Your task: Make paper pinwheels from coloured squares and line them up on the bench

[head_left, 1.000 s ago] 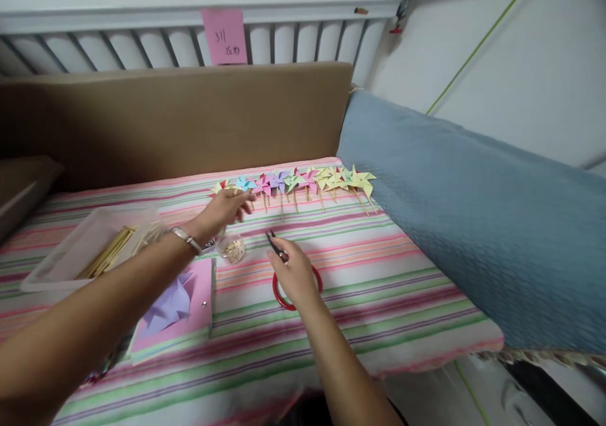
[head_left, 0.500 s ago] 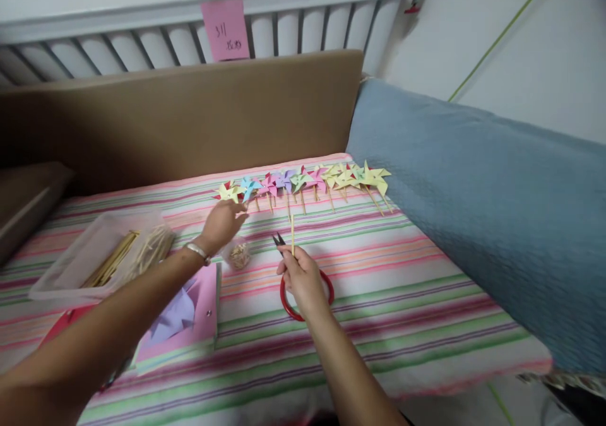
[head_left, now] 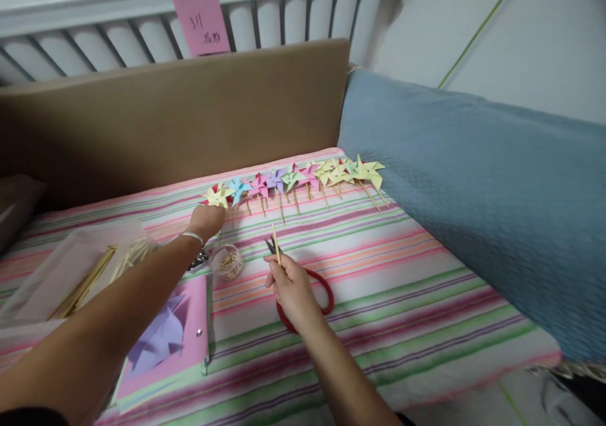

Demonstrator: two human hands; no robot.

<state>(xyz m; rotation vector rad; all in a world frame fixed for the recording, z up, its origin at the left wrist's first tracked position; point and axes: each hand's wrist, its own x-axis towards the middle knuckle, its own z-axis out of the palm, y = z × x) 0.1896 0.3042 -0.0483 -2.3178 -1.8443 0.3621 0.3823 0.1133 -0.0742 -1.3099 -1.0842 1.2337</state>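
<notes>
My left hand [head_left: 208, 219] reaches to the left end of a row of paper pinwheels, right at a yellow pinwheel [head_left: 218, 197]. Its fingers are turned down and hidden, so whether they grip the pinwheel cannot be seen. My right hand [head_left: 290, 285] is closed around a thin wooden stick [head_left: 276, 244], which points up, and red-handled scissors [head_left: 326, 285] whose dark blades show past the fingers. Blue [head_left: 240, 190], pink [head_left: 258, 185] and purple [head_left: 275, 180] pinwheels lie further along the row. Between my hands stands a small clear cup [head_left: 227, 262] holding tiny pale pieces.
A clear plastic box [head_left: 35, 293] of wooden sticks lies left, partly behind my left arm. Pink paper [head_left: 199, 309] carries a purple folded paper shape [head_left: 161, 336]. A brown board [head_left: 213, 104] edges the back of the striped cloth [head_left: 402, 300], and a blue padded side [head_left: 464, 192] the right.
My left hand has drawn in onto the yellow pinwheel, its spread fingers now out of sight. The right hand keeps the stick and scissors. The whole view has shifted slightly.
</notes>
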